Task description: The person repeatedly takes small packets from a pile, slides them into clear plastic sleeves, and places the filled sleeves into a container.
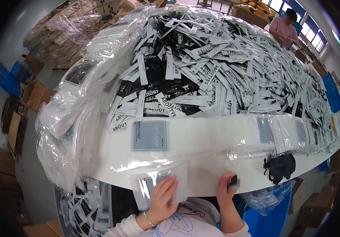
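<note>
My left hand (164,197) lies over a clear plastic bag (141,193) with a grey printed panel, at the table's front edge, its fingers pressed together on the bag. To the right, my right hand (226,185) is closed around a small dark object (232,181), blurred and too small to name. Behind my hands, a row of clear bags (201,138) with grey panels runs across the white table (201,173). Beyond them rises a large heap of narrow black and white packets (225,75) printed ABOUTYES.
Black gloves (281,166) lie at the table's right front. More plastic bags (65,118) cover the left side. Below the table are a bin of packets (83,209) and a blue container (270,221). Another person (284,29) stands at the far right, near cardboard boxes.
</note>
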A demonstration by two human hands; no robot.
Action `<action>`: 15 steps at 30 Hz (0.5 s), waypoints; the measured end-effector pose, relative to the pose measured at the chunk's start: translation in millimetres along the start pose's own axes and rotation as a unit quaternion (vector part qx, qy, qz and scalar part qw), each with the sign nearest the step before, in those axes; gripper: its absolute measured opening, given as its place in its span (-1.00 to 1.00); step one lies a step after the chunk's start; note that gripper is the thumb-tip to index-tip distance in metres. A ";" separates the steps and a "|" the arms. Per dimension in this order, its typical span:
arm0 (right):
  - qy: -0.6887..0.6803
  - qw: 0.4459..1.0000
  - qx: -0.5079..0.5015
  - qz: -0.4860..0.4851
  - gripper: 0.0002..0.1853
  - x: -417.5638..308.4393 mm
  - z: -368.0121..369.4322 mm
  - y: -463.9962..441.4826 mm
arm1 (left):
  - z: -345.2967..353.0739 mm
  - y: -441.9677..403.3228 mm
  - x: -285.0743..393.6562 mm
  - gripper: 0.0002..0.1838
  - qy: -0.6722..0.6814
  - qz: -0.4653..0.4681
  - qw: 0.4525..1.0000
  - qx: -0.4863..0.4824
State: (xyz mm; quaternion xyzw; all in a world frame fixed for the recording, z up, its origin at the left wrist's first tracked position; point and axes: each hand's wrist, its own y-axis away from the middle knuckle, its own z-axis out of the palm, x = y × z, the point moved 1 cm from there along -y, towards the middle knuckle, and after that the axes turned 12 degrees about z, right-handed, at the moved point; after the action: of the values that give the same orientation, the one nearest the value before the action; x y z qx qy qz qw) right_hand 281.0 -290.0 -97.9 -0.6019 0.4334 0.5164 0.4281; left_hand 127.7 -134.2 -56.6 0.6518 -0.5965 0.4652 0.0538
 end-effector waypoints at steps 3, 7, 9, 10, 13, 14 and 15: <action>-0.141 0.962 -0.066 0.226 -0.80 -17.7 10.4 11.6 | 13.2 -10.1 1.3 -0.28 -0.020 -0.007 0.999 -0.049; 0.106 0.952 -0.181 0.221 -0.80 -30.0 14.7 18.0 | 30.9 -11.9 6.2 -0.26 -0.047 -0.002 0.995 -0.093; 0.199 0.961 -0.166 0.097 -0.79 -58.0 31.4 16.4 | 33.3 -9.4 7.2 -0.25 -0.050 0.006 0.993 -0.111; 0.192 0.958 -0.179 0.118 -0.78 -56.9 29.5 17.9 | 32.8 -6.0 8.2 -0.23 -0.044 0.008 0.992 -0.117; 0.148 0.944 -0.212 0.205 -0.77 -64.7 26.1 17.9 | 21.0 -12.1 11.2 -0.05 -0.058 0.005 0.994 -0.089; 0.152 0.941 -0.238 0.185 -0.80 -70.0 27.5 20.1 | 20.0 -16.6 9.5 -0.02 -0.071 0.015 0.994 -0.085; 0.156 0.937 -0.263 0.168 -0.81 -73.7 29.2 25.3 | 19.3 -18.9 8.9 0.01 -0.082 0.021 0.993 -0.083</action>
State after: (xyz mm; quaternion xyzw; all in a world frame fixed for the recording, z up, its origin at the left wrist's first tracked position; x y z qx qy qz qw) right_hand 242.6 -262.6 -29.4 -0.6846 0.4377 0.5761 0.0884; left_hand 152.6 -147.4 -52.3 0.6684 -0.6491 0.3601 0.0482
